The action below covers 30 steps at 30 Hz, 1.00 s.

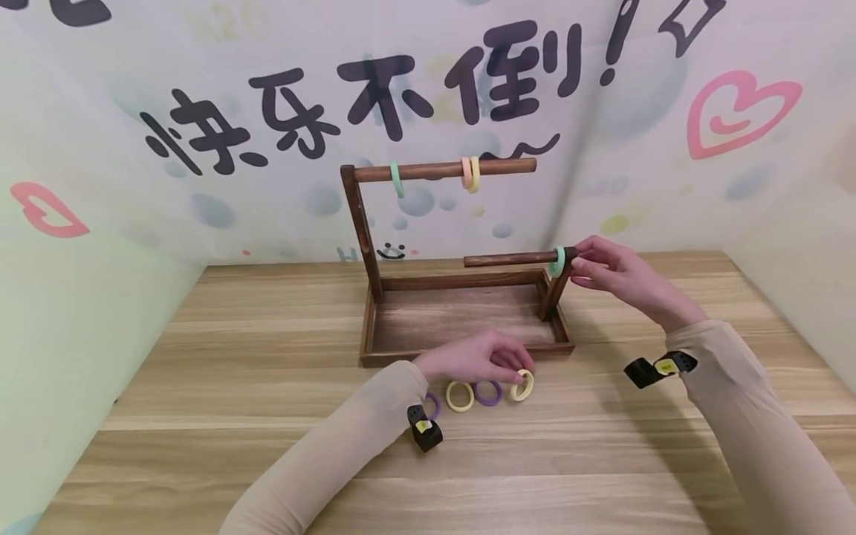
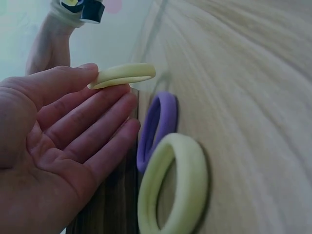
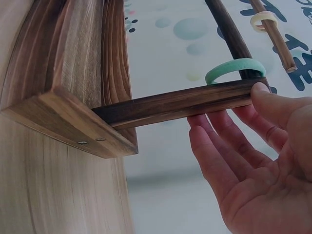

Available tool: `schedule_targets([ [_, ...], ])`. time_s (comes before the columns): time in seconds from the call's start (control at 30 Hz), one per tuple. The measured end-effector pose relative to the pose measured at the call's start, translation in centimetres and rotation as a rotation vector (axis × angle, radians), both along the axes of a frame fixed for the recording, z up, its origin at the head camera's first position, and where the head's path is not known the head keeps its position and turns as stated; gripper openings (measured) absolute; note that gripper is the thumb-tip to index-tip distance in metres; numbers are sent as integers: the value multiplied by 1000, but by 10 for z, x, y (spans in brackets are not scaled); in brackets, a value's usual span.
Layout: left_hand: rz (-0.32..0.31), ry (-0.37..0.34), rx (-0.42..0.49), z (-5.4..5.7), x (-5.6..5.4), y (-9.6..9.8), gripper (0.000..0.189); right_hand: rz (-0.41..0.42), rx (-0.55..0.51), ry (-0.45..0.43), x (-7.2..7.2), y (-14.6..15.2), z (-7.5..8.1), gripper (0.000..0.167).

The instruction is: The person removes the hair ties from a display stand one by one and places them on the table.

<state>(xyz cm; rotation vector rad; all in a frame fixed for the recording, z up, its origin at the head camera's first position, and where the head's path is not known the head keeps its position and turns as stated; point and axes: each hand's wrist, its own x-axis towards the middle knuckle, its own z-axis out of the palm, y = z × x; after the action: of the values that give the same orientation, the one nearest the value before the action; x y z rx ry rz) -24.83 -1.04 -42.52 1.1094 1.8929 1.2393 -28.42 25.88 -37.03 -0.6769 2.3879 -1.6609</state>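
Note:
My left hand (image 1: 478, 358) pinches a pale yellow ring (image 1: 522, 386) between thumb and fingertips, just in front of the wooden rack's tray (image 1: 468, 353). Beside it on the table lie a purple ring (image 1: 488, 393), another yellow ring (image 1: 459, 397) and a second purple ring (image 1: 433, 406), partly hidden by the wrist. My right hand (image 1: 618, 275) grips the top of the rack's short right post (image 3: 180, 101), thumb on one side and fingers on the other. A mint green ring (image 1: 556, 262) hangs on the lower bar (image 1: 501, 259), close to that post.
On the upper bar (image 1: 435, 172) hang a mint green ring (image 1: 397, 180), a pink ring (image 1: 466, 172) and a yellow ring (image 1: 475, 174). A tall post (image 1: 362, 234) carries that bar on the left. Behind the table (image 1: 267, 357) stands a printed backdrop (image 1: 281, 215).

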Motion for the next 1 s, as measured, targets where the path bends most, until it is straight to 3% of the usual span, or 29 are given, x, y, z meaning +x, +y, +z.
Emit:
schedule_targets([
  [0.8, -12, 104, -55, -4, 2, -5, 24, 5, -14, -14, 0, 1, 0, 19],
  [1.0, -14, 67, -28, 0, 4, -5, 26, 3, 8, -10, 0, 0, 0, 21],
])
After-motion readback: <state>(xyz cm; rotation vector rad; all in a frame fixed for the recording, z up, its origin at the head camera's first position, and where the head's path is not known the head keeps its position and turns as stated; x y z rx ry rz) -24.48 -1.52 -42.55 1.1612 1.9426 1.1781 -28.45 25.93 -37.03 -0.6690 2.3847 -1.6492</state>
